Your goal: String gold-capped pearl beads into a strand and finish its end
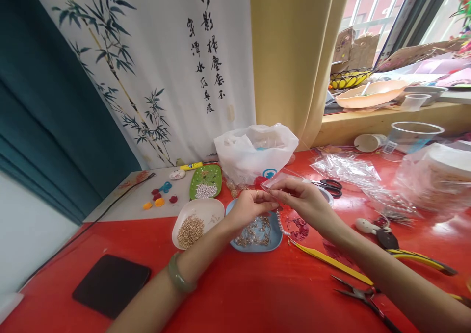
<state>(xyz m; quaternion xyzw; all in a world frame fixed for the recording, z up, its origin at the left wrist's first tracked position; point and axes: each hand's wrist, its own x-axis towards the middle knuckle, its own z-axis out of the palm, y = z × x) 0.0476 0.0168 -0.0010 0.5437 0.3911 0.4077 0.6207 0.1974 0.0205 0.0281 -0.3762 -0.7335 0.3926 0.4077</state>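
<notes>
My left hand (252, 206) is closed in a pinch above the blue tray (274, 244), its fingertips at the upper end of a strand of pearly beads (281, 224). The strand hangs down to the red tabletop. From the right, my right hand (300, 195) meets it, thumb and forefinger pinched together; whatever is between them is too small to make out. Small shiny metal and clear pieces (253, 232) lie in the blue tray. Beside it, a cream tray (209, 208) holds gold beads (190, 231). White beads (206, 191) fill part of a green tray (216, 171).
Yellow tweezers (331, 262), black pliers (358, 294) and yellow-handled pliers (423, 259) lie at the right. Black-handled scissors (333, 188) and a white plastic bag (255, 149) are behind my hands. A black flat pad (112, 285) lies at the left front.
</notes>
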